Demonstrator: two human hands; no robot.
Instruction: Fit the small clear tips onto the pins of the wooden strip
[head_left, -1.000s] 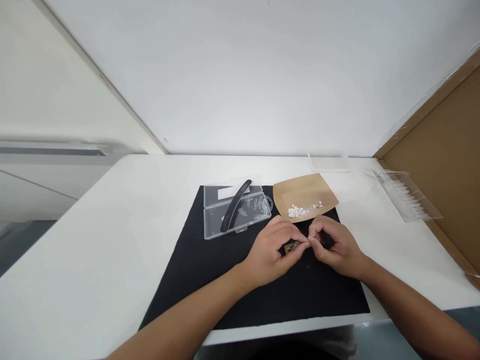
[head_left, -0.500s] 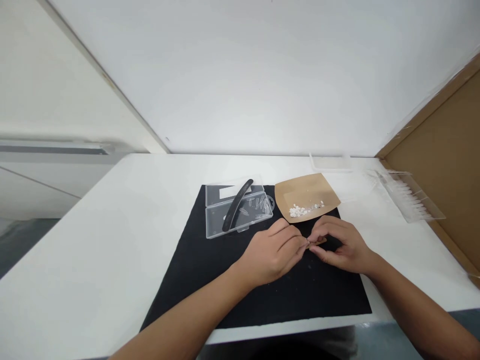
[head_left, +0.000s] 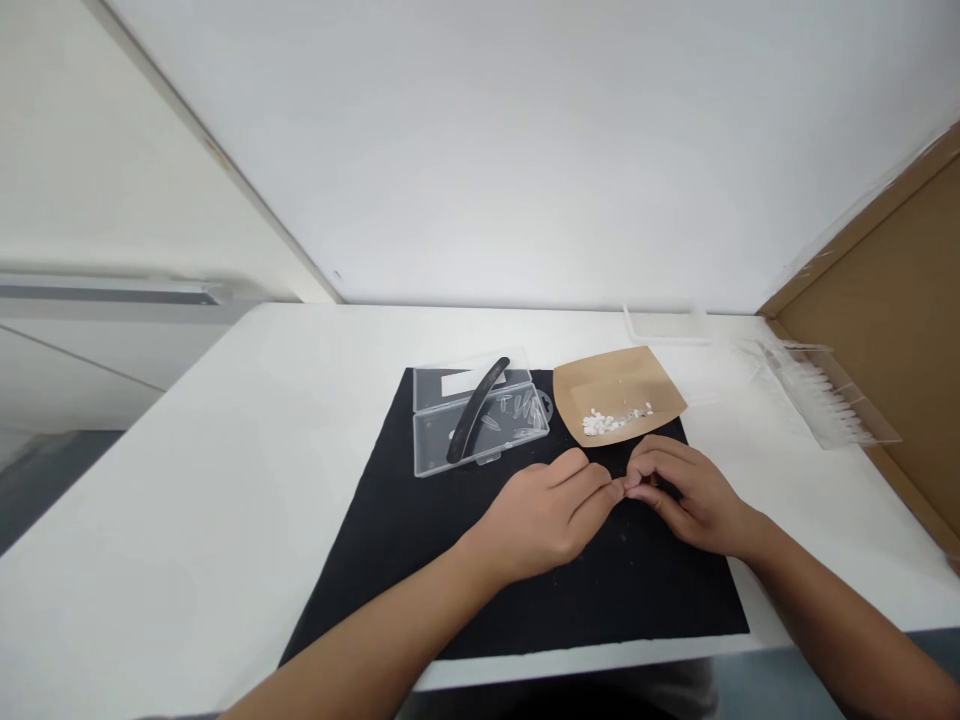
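Observation:
My left hand (head_left: 555, 508) and my right hand (head_left: 686, 495) meet fingertip to fingertip above a black mat (head_left: 600, 590). Both are closed in a pinch. Whatever lies between the fingertips is too small and too covered to name. Just beyond my fingers is a brown paper tray (head_left: 622, 375) with a pile of small white pieces (head_left: 600, 423) near its front edge. To its left an open clear plastic case (head_left: 431, 447) holds several clear nail tips (head_left: 523, 405). A black curved nail file (head_left: 472, 415) lies slanted across the case.
At the right of the white table (head_left: 225, 480) lies a clear plastic sheet or box with a row of clear pieces (head_left: 817, 395). A shallow clear tray (head_left: 666, 325) stands against the back wall. A brown board (head_left: 885, 290) walls off the right side.
A thin tan strip showing at my right fingers earlier is now out of sight. My right fingertips have closed up against my left ones. The view has shifted slightly.

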